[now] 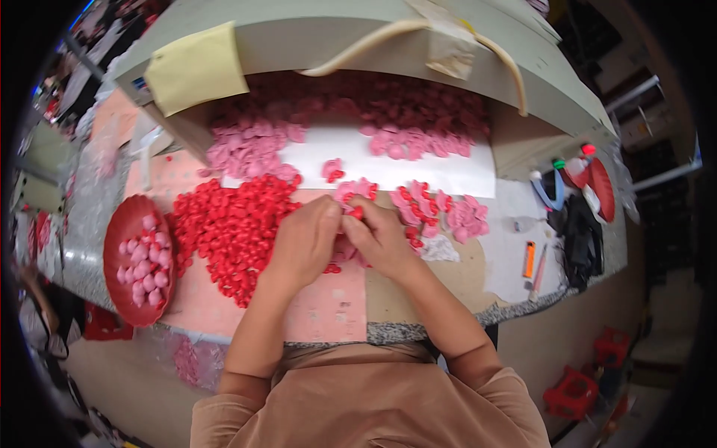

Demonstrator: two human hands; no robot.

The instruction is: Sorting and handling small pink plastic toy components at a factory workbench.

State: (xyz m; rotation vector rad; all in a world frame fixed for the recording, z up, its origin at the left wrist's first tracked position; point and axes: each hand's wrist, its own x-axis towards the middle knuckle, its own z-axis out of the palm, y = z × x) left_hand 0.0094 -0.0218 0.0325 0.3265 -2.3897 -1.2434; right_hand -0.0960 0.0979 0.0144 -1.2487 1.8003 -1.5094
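My left hand [308, 237] and my right hand [379, 233] meet over the middle of the bench, fingertips close together. Between them shows a small glossy red piece [357, 213], pinched by my right hand. The fingers of my left hand are closed too; whatever they grip is hidden behind the knuckles. Left of my hands spreads a big heap of small red pieces [235, 231]. Just beyond my fingers lie pink pieces with red parts on them [418, 205], and plain pink pieces [467, 218] lie to their right.
A red scalloped bowl [113, 261] holding pink and red balls stands at the left. Many pink pieces [250, 145] fill the space under a grey-green shelf [336, 41]. To the right are an orange cutter [529, 260], a black cloth-like item [581, 243] and small bottles [575, 166].
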